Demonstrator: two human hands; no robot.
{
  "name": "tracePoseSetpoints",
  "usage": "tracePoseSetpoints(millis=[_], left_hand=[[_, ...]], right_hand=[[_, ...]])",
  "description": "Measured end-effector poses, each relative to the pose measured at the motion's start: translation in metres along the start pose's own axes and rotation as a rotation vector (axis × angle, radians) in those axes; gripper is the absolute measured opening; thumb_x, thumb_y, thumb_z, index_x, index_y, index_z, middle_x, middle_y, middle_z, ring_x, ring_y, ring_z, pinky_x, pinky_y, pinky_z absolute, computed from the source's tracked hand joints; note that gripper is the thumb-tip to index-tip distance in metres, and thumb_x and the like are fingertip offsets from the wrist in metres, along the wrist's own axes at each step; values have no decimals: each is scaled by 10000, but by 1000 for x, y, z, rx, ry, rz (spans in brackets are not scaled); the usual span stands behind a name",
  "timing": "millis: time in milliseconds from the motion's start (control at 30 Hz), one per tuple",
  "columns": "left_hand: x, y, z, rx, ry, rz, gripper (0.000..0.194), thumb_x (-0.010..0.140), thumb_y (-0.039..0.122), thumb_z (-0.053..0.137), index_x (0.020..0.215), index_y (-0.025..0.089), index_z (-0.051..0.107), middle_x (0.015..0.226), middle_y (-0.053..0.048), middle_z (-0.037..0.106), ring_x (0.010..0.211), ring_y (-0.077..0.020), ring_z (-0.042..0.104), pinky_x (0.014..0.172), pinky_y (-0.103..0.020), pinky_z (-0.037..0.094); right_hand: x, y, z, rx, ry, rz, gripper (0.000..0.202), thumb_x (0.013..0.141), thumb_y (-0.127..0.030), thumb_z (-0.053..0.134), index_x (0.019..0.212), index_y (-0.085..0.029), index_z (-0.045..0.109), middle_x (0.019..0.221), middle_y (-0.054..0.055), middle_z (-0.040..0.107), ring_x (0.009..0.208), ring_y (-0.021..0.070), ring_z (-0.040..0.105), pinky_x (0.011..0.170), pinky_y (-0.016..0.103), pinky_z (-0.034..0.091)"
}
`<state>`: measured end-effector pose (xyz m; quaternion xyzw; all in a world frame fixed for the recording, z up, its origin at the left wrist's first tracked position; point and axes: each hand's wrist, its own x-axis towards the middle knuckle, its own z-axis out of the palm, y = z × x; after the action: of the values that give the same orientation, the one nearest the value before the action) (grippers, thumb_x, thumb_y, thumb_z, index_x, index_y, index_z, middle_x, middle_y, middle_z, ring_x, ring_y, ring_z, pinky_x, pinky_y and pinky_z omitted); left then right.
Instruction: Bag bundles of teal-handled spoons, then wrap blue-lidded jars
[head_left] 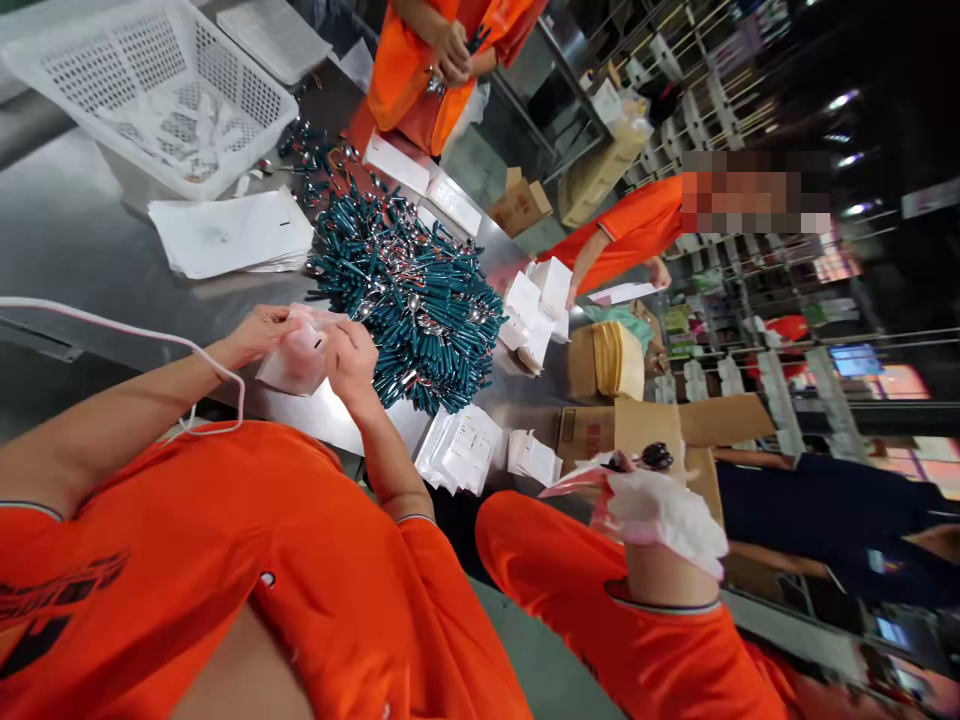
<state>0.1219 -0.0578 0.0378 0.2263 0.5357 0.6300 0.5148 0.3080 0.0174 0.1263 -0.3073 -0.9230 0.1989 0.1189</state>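
Note:
Close to my body, a thin white plastic bag [289,365] with a small black mark is stretched between my two hands. My left hand [261,332] pinches its left edge. On the other side, my right hand [351,352] has its fingers curled closed on the bag's upper right part. Whether anything is inside the bag is hard to make out. Just beyond my right hand lies a large heap of metal spoons with dark green handles [427,300]. A stack of flat white bags [232,232] rests on the metal table [142,240] beyond my left hand.
A white perforated basket [247,85] holding crumpled white plastic stands at the far left. A white cable [97,318] crosses my left forearm. Stacked white packs [461,450] lie right of the heap. Orange-clad co-workers [409,70] stand around the table; cardboard boxes [645,425] sit at right.

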Motion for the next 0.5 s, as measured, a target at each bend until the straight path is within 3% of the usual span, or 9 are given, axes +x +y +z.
tracePoseSetpoints(millis=[67, 167, 367, 433, 500], left_hand=[[-3, 0, 5, -19, -36, 13, 382, 681, 398, 976, 855, 118, 784, 879, -86, 747, 860, -209, 588, 792, -331, 497], [-9, 1, 6, 66, -60, 54, 285, 747, 369, 926, 751, 150, 743, 808, -56, 701, 830, -200, 551, 796, -329, 479], [-14, 3, 3, 125, -77, 41, 296, 722, 375, 937, 710, 118, 791, 734, -56, 649, 783, -194, 519, 739, -311, 410], [-14, 3, -1, 103, -73, 36, 352, 686, 412, 969, 786, 102, 835, 761, -68, 682, 783, -187, 518, 719, -296, 399], [-13, 3, -7, 65, -61, 27, 441, 674, 445, 999, 915, 95, 878, 730, -50, 662, 723, -152, 458, 661, -270, 332]], right_hand=[[12, -9, 10, 4, -44, -65, 345, 1162, -291, 584, 1401, -223, 823, 1367, 125, 771, 1357, 276, 696, 1245, 412, 552], [28, -16, 21, -20, -46, -27, 329, 1165, -292, 584, 1354, -192, 833, 1325, 139, 786, 1302, 277, 696, 1204, 413, 575], [35, -19, 21, 212, -27, 84, 202, 1111, -251, 619, 1010, -208, 788, 1079, 76, 760, 1166, 243, 706, 1120, 378, 598], [31, -11, 11, 399, 95, 160, 204, 1113, -294, 598, 972, -212, 720, 1044, 65, 734, 1131, 234, 720, 1076, 367, 613], [25, 9, -8, 655, 313, 212, 233, 1135, -385, 554, 994, -228, 652, 1019, 51, 707, 1067, 220, 737, 1011, 359, 630]])
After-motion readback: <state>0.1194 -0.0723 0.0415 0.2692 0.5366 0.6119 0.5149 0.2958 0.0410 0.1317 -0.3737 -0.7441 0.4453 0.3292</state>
